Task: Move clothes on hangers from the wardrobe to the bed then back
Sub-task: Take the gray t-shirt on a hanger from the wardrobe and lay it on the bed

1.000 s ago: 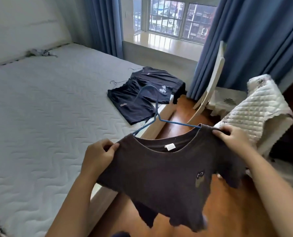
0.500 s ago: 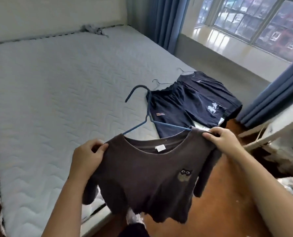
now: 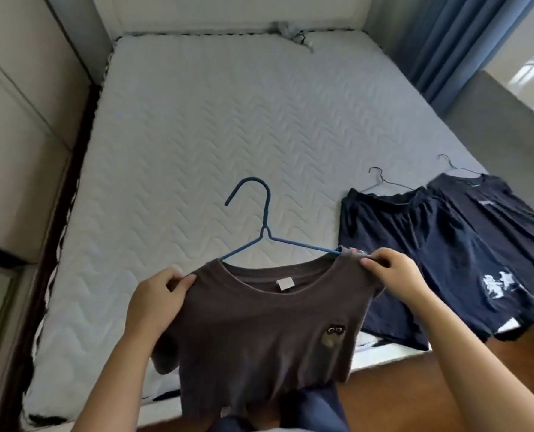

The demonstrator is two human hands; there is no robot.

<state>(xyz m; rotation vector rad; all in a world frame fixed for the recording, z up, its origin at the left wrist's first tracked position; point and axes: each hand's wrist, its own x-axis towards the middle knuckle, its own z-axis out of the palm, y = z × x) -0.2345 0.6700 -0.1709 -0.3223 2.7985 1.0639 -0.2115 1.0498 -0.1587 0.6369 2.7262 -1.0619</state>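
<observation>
A person stands at the foot of a bed (image 3: 197,135) holding up a dark brown T-shirt (image 3: 253,338) by its shoulders, above the near edge of the quilted white mattress. The left hand (image 3: 158,302) pinches the shirt's left shoulder between thumb and curled fingers. The right hand (image 3: 396,275) grips the right shoulder seam the same way. A blue hanger (image 3: 267,219) sits partly inside the garment: its right arm disappears into the fabric beside the right hand, its left arm enters at the neckline, and its hook rises clear above the collar, over the mattress. A white label (image 3: 283,282) shows inside the neck and a small owl patch (image 3: 334,335) marks the chest. The hem hangs down in front of the person's blue trousers.

To the right, near the bed's foot corner, navy shorts (image 3: 399,260) lie flat on a thin wire hanger (image 3: 381,182). Just beside them, slightly overlapped, lies a navy top (image 3: 502,219) with a white print, on a second wire hanger (image 3: 452,166), its lower edge spilling off the mattress. A small grey bundle (image 3: 290,31) rests at the head of the bed. Blue curtains (image 3: 455,35) hang at the upper right, and a brown wooden floor (image 3: 399,394) shows below the bed.
</observation>
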